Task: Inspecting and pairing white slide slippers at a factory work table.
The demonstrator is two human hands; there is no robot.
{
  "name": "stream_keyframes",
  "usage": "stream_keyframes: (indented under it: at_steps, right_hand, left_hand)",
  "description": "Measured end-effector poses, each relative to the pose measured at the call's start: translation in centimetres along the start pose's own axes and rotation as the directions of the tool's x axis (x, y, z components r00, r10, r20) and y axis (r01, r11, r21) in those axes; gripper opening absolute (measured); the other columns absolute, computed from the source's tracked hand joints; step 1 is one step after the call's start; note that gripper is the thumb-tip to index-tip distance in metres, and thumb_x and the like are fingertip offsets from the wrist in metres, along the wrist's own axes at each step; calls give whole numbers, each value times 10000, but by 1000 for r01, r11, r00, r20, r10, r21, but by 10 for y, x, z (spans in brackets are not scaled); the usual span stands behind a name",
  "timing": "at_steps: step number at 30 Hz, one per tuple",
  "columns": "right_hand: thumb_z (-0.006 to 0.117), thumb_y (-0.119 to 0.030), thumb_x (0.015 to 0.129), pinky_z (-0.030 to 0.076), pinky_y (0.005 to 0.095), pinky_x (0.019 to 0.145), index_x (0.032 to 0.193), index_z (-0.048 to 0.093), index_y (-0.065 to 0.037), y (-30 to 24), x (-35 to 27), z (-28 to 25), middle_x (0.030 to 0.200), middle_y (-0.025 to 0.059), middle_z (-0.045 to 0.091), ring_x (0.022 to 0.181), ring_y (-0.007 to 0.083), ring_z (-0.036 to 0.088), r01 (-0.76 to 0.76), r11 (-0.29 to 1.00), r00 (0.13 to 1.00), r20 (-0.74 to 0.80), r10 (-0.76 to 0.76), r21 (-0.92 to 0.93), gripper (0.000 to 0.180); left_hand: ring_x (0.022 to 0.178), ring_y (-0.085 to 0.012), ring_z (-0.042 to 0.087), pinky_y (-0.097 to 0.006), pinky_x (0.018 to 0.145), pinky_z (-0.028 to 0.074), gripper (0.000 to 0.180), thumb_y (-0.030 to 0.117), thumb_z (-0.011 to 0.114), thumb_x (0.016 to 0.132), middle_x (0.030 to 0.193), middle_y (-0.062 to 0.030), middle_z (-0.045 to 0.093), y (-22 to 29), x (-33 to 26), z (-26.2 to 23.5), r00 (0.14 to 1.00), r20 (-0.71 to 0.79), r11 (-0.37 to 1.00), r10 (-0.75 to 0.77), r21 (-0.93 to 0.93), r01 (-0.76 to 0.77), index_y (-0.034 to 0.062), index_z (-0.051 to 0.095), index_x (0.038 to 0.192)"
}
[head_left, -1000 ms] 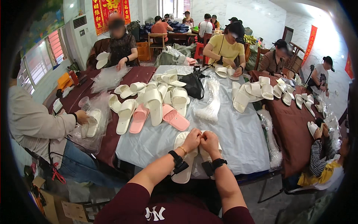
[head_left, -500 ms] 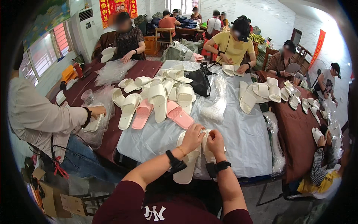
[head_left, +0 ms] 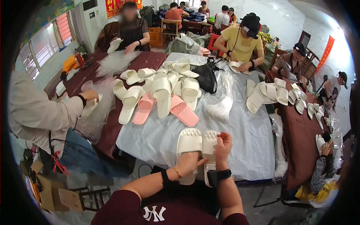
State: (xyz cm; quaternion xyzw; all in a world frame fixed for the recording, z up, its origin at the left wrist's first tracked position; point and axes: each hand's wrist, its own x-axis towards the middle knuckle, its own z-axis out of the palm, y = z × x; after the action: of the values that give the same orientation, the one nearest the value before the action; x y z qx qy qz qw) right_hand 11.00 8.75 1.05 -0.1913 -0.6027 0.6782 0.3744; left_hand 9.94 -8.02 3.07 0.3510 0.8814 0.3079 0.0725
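Head view. A pair of off-white slippers is noted at lower centre of the frame, laid side by side on the pale table cover [head_left: 243,150], toe ends toward the top: the left slipper [head_left: 189,142] and the right slipper [head_left: 209,144]. The left hand [head_left: 187,162] is placed over the left slipper, just below its strap, with one digit stretched toward the right slipper; its other fingers are hidden, so whether anything is grasped cannot be told. The right hand [head_left: 224,144] is held at the outer edge of the right slipper's strap with fingers bent; whether the strap is pinched or only touched cannot be told.

Progress, as judged: the pair has been matched and lined up, and the straps appear to be under handling or checking. No wrapping is seen around the pair.

Outstanding, as judged: a heap of loose white slippers [head_left: 162,95] at upper centre, with a left pink slipper [head_left: 143,111] and a right pink slipper [head_left: 185,112] at its lower edge, is left unbagged. A clear plastic bundle [head_left: 222,101] is laid right of the heap, near a black bag [head_left: 207,79]. At far left, a co-worker's hand [head_left: 89,95] is seen at clear film [head_left: 103,108].
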Motion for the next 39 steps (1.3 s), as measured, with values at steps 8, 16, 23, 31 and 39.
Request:
stream_keyframes:
  at_steps: [8,16,23,31,39]
  right_hand:
    - [509,22,846,469,251,692,1040,564,-31,-12,5,-35,907,56,591,743,122,540,-117,944,983,-103,155,307,208]
    - [486,28,862,492,260,673,1034,544,-40,7,-5,-99,880,54,572,681,120,539,-115,969,962,-219,164,221,193]
    - [485,-1,867,489,259,682,1010,563,-14,-1,-12,-89,891,56,576,766,115,554,-149,987,966,-204,158,59,164]
    - [491,-13,873,465,211,626,998,575,-37,15,-9,-92,869,43,607,685,78,555,-120,988,981,-143,132,93,153]
    - [486,-13,878,448,190,601,987,585,-43,9,-18,-92,872,29,616,687,56,560,-147,987,976,-155,155,63,151]
  left_hand:
    - [641,-375,623,-458,598,505,246,254,599,771,696,-207,626,-18,18,5,989,-147,999,-5,42,12,15,630,723]
    - [697,-396,601,-457,609,468,200,194,592,744,736,-227,602,-50,27,-81,985,-141,992,97,-60,-107,-3,622,739]
    - [554,-223,543,-345,527,427,63,64,572,741,651,-129,592,-89,87,-194,919,-234,936,316,-83,-343,12,604,725]
    - [484,-77,485,-221,427,385,181,162,578,885,705,-15,576,-136,163,-289,973,-195,934,-119,-353,43,27,610,1001]
    - [620,-73,573,-206,560,462,394,169,601,872,857,-32,638,-123,146,-196,977,61,829,-204,-520,205,30,543,1236]
